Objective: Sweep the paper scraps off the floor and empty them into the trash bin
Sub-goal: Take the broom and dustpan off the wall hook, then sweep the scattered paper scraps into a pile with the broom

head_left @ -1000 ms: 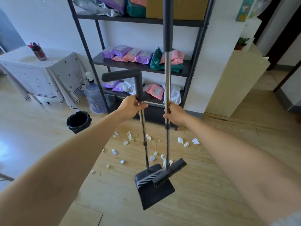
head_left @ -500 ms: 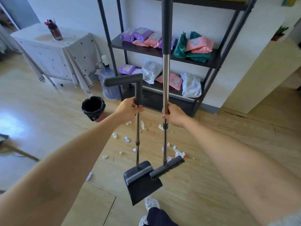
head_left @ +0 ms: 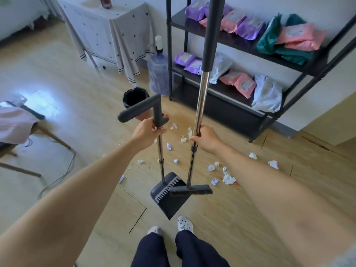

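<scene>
Two fists closed: left hand (head_left: 147,132) round the dustpan (head_left: 169,195) pole, right hand (head_left: 207,139) round the chrome broom (head_left: 200,105) shaft.

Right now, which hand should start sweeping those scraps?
The right hand. It grips the broom, whose head hangs beside the paper scraps on the floor. The left hand holds the dustpan, which is empty and only needs setting down to catch them.

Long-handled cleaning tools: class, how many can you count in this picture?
2: the dustpan, held by the left hand, and the broom, held by the right hand. None appears hidden.
</scene>
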A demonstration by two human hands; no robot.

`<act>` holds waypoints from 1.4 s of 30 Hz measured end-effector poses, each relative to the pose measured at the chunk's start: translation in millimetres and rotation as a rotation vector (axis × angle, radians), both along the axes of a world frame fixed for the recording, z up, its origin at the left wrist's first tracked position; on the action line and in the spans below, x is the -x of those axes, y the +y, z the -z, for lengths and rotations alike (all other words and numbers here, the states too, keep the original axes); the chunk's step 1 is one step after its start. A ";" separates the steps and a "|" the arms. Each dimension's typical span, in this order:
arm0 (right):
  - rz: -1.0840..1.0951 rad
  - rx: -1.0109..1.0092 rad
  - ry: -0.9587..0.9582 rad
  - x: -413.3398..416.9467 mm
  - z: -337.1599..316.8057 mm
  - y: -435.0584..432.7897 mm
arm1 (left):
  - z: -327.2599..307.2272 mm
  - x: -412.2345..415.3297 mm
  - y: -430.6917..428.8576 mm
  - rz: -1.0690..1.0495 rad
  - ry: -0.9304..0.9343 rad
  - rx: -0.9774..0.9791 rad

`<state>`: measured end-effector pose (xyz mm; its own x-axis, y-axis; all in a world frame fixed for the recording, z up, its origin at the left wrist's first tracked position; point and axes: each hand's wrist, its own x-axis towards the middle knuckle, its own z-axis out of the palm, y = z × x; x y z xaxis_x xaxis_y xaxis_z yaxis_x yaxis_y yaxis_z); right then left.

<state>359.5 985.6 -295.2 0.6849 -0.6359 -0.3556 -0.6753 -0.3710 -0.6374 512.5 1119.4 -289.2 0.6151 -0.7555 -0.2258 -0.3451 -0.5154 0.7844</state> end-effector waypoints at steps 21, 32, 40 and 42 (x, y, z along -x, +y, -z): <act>0.194 -0.145 0.118 -48.8 94.8 58.9 | 88.5 -36.3 47.2 -0.123 0.239 0.008; 0.324 -0.216 0.154 -63.3 115.1 95.3 | 120.2 -58.1 83.9 -0.348 0.437 0.039; 0.328 -0.265 0.137 -88.4 127.1 120.0 | 184.6 -89.0 115.3 -0.419 0.368 -0.038; 0.320 -0.275 0.144 -91.1 132.3 125.3 | 184.3 -90.1 117.1 -0.445 0.365 -0.038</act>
